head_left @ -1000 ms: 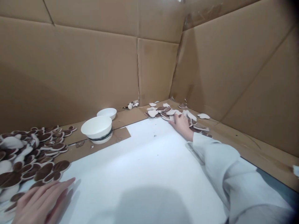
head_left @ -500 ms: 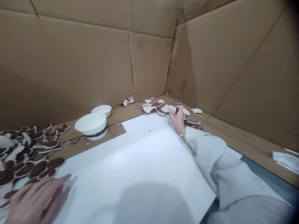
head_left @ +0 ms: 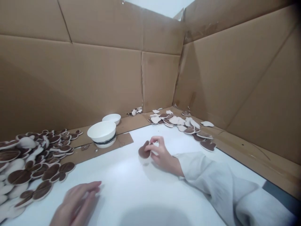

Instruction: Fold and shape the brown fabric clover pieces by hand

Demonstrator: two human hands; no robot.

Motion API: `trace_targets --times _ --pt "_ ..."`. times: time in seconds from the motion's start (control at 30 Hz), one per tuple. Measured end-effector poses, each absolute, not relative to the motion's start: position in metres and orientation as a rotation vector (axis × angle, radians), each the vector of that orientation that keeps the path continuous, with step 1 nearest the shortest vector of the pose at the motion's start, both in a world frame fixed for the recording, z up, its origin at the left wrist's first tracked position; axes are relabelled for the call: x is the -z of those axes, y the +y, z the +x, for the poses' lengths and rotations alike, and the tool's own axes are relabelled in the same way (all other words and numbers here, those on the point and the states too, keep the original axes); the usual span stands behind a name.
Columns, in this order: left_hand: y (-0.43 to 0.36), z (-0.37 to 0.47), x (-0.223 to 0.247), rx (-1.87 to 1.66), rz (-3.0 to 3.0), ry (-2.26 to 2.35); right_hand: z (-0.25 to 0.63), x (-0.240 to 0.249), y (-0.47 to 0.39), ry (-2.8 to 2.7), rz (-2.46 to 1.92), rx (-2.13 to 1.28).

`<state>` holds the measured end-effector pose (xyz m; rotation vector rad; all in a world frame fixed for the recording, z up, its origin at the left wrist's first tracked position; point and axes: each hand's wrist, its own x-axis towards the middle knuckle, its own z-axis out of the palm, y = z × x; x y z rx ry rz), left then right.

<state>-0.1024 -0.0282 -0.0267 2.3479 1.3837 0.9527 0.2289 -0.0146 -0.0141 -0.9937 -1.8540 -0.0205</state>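
My right hand (head_left: 163,157) is closed, pinching a flat brown fabric piece with a pale edge (head_left: 143,151) between thumb and fingers. It is over the middle of the white board (head_left: 122,175). My left hand (head_left: 76,201) hovers low over the board's near left part, slightly blurred; its fingers are stretched out with nothing in them. Left of it lies a large heap of brown and white rounded fabric pieces (head_left: 50,172). A smaller pile of similar pieces (head_left: 178,121) lies along the far right edge of the board, beyond my right hand.
Two white bowls stand at the back left: the nearer bowl (head_left: 101,133) has a dark band, and a smaller bowl (head_left: 111,118) sits behind it. White scraps (head_left: 137,111) lie in the far corner. Tall cardboard walls (head_left: 105,78) enclose the back and right side.
My right hand has come back from the far right pile toward the board's middle with a piece, its brown side now showing. My left hand has moved right, away from the heap. The view has shifted.
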Motion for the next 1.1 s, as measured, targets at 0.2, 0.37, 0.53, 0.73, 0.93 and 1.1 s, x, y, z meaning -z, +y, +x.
trace_targets --times 0.2,0.37,0.53,0.73,0.93,1.1 --pt "-0.035 -0.014 0.007 -0.904 1.806 1.254 0.182 0.011 -0.034 -2.055 -0.709 -0.396" --pt "-0.029 0.019 -0.002 -0.890 1.676 0.967 0.177 0.009 -0.038 -1.868 -0.807 -0.681" --pt "-0.021 0.030 -0.006 -0.926 1.565 0.992 0.183 0.011 -0.028 -1.453 -0.954 -1.030" --pt "-0.010 0.037 0.003 -0.905 1.424 0.979 0.189 0.014 -0.019 -1.505 -0.944 -1.288" --pt "-0.017 0.026 0.004 -0.854 1.670 1.065 0.190 0.002 -0.027 -1.590 -1.069 -1.201" --pt "-0.019 0.025 0.006 -0.813 1.674 1.072 0.188 -0.002 -0.028 -1.522 -1.157 -1.278"
